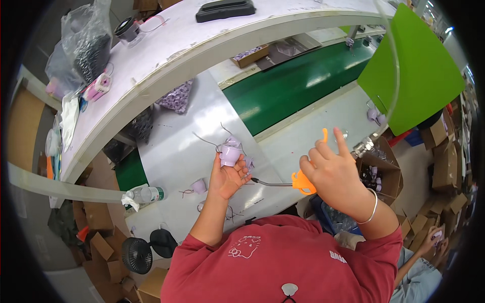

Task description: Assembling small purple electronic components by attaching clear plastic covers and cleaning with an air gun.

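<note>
My left hand [226, 181] is palm up over the worktable, with its fingers curled round a small lilac plastic housing [230, 154] that has thin wires sticking out. In my right hand [336, 174] is an orange air blow gun [301, 183], its index finger raised. The gun's thin metal nozzle points left, its dark tip close to the left fingertips. A clear air hose [395, 76] runs from a metal coupling [365, 146] behind the right hand. Another lilac piece [199, 186] with wires lies on the table, left of my left forearm.
A raised white shelf [177, 30] arches across the far side. Beyond the table lies a green conveyor belt [298, 83]. A plastic bottle [146, 194] and a black fan [137, 255] are at the left. A green panel [411, 65] and an open carton [389, 189] stand right.
</note>
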Tool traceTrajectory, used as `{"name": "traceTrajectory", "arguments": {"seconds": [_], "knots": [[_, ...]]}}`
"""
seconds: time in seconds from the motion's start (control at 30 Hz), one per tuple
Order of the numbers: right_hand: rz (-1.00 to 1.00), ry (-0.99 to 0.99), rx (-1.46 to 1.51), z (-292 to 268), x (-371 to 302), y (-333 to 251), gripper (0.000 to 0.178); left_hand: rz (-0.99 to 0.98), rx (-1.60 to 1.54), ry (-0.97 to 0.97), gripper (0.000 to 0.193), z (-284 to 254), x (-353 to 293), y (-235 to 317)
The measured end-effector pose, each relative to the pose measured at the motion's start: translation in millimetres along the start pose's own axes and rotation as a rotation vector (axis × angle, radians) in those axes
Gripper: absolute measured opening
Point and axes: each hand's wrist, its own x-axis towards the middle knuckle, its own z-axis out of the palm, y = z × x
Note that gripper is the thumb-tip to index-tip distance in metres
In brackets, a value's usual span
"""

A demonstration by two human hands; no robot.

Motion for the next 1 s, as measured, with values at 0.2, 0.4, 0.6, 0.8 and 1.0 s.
{"name": "traceTrajectory", "arguments": {"seconds": [0.2, 0.4, 0.6, 0.8, 1.0], "knots": [[-0.105, -0.144, -0.021, 36, -10, -5, 0.015, 0.013, 0.019, 0.103, 0.064, 10, 16, -10], [-0.314, -0.071, 0.032, 58, -19, -28, 0.017, 0.689, 1.445, 0.882, 0.051, -81, 20, -3], [-0.278, 0.021, -0.012, 54, -36, -19, 0.027, 0.824, 2.403, 0.98, 0.065, -23, 39, -18], [0.031, 0.329, -0.069, 69, -44, 12, 0.021, -0.207, 1.487, -0.218, 0.053, 102, 88, -55], [0.118, 0.479, 0.389, 106, -49, 16, 0.031, -0.197, 0.787, -0.386, 0.073, 90, 66, -72]]}}
